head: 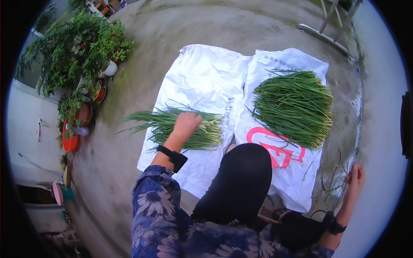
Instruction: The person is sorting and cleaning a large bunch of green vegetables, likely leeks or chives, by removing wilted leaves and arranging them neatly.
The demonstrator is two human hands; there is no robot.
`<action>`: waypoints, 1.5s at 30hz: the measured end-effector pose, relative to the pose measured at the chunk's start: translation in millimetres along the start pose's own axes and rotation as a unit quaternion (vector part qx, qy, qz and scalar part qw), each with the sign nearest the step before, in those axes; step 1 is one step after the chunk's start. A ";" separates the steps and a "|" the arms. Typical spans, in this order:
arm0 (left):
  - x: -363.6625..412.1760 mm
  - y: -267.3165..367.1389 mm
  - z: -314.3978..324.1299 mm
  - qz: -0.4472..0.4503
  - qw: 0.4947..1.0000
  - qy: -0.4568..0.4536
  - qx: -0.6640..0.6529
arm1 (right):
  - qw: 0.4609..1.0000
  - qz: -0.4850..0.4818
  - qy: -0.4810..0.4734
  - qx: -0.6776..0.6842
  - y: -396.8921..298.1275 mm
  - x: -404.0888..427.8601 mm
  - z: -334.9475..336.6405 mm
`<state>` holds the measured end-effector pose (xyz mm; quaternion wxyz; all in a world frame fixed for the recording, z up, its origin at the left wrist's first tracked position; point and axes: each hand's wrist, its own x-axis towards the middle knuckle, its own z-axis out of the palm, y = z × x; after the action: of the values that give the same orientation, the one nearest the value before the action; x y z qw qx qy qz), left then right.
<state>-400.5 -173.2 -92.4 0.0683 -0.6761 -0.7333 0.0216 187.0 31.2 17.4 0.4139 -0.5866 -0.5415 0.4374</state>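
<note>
My left hand (187,124) is closed over some stems of the left pile of Chinese chives (171,137). Pale stem ends point right past its fingers, while green leaf tips trail leftward beyond the sheet's edge. That pile lies on a white woven plastic sack (200,74). A larger, evenly stacked pile of chives (293,106) rests on a second white sack (255,69), its cut ends to the right. Out at the far right, by the wall, is my right hand (356,174), fingertips drawn together; whether anything thin is between them is unclear.
Loose leaf scraps (334,180) litter the concrete floor (155,35) below my right hand. A white wall (380,129) bounds the right side. My bent knee (246,174) stands between the sacks. Potted plants (84,48) and an orange basin (70,138) are at left; a metal frame (322,37) is at upper right.
</note>
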 end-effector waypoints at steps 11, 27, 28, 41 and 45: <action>-27.9 83.5 140.2 -0.192 0.956 -0.220 -0.015 | 0.999 -0.005 -0.043 -0.011 -13.7 8.1 71.3; 64.6 96.2 -201.0 -0.222 0.740 0.077 -0.630 | 0.999 -0.006 -0.032 0.042 44.1 43.8 28.1; 74.4 115.6 -225.3 -0.176 0.693 0.069 -0.695 | 0.999 0.000 -0.041 0.027 53.6 47.4 27.0; 165.3 284.2 -137.8 -0.182 0.597 -0.118 -0.773 | 0.879 -0.102 -0.014 -0.465 154.5 81.6 48.1; 168.8 283.8 -129.1 -0.213 0.573 -0.124 -0.782 | 0.828 -0.046 -0.057 -0.556 188.1 99.6 49.4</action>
<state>-116.1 10.9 12.1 -0.5756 -0.2814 -0.5895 -0.4919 194.0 117.9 -183.1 0.0060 -0.6658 -0.7422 0.0759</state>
